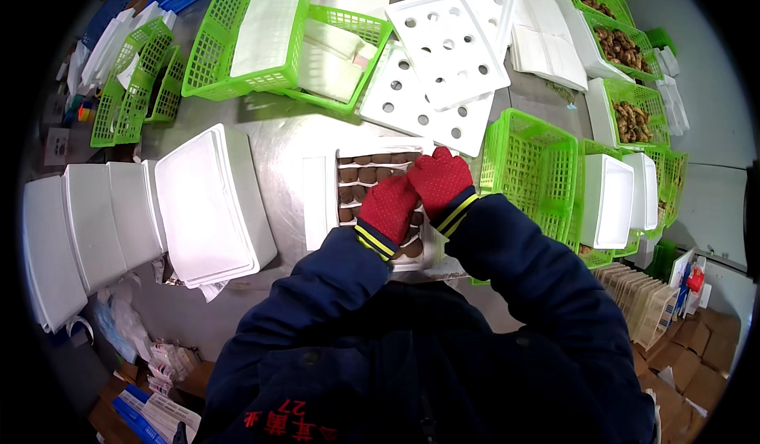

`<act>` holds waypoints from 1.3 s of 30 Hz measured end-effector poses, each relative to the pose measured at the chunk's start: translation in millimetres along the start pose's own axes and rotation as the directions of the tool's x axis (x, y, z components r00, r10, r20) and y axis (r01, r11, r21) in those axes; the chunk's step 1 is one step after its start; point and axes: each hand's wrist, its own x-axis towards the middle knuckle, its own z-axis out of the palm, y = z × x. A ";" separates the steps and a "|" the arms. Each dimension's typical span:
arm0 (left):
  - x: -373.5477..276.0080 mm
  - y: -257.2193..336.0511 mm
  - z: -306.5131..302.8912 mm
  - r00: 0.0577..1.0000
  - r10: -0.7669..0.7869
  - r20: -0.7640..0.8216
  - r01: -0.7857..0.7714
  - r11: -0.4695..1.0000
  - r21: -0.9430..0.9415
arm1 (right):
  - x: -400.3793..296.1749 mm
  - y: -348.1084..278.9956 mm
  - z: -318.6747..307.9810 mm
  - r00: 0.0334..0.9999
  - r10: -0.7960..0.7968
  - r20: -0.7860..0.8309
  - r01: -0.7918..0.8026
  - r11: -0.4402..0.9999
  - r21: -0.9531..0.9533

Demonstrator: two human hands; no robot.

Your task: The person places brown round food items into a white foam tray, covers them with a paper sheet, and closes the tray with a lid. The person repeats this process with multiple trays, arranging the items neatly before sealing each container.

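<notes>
My left hand (389, 209) and my right hand (440, 179), both in red dotted gloves with navy and yellow cuffs, meet over a white foam box (334, 197). Rows of dark brown, rounded pieces (367, 175) that look like mushrooms fill it, parted by white strips. My left hand covers the middle and right of the rows. At the box's upper right corner, my right hand touches the left one, its fingers bent. The gloves hide whatever may be between the fingers. A white flat piece (316, 203) lies along the box's left side.
White foam boxes (208, 206) stand on the left. Perforated white foam panels (448, 49) and green baskets with white sheets (249, 40) are across the metal table (285, 147). A green basket (528, 171) stands to the right, before crates of brown mushrooms (632, 122).
</notes>
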 end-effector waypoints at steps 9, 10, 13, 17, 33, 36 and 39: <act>-11.0 -8.6 -18.6 0.961 -0.032 -0.276 0.047 0.998 0.045 | -40.3 40.4 14.5 0.952 0.192 -0.238 -0.022 0.820 0.572; -3.6 -3.5 -17.5 0.967 -0.031 -0.254 0.071 0.986 0.152 | -44.0 38.4 4.8 0.922 0.320 -0.220 -0.077 0.705 0.705; 12.5 6.4 -9.6 0.995 -0.019 0.094 -0.009 0.956 0.294 | -65.0 38.1 3.4 0.898 0.394 -0.196 -0.102 0.620 0.778; 3.0 2.9 4.2 0.985 -0.077 0.154 -0.007 0.874 0.485 | -113.0 73.1 5.3 0.866 0.401 -0.301 -0.100 0.727 0.679; 45.5 -2.9 -5.7 0.960 -0.268 0.080 0.234 0.926 0.296 | -218.4 106.2 38.9 0.734 0.662 -0.155 -0.223 0.449 0.865; 29.5 -27.2 -2.8 0.986 -0.162 -0.029 0.165 0.980 0.111 | -222.4 110.5 40.7 0.722 0.672 -0.165 -0.236 0.464 0.854; 33.8 -27.2 -3.1 0.998 -0.007 -0.060 0.019 0.980 0.198 | -219.1 108.2 44.2 0.713 0.677 -0.184 -0.179 0.429 0.886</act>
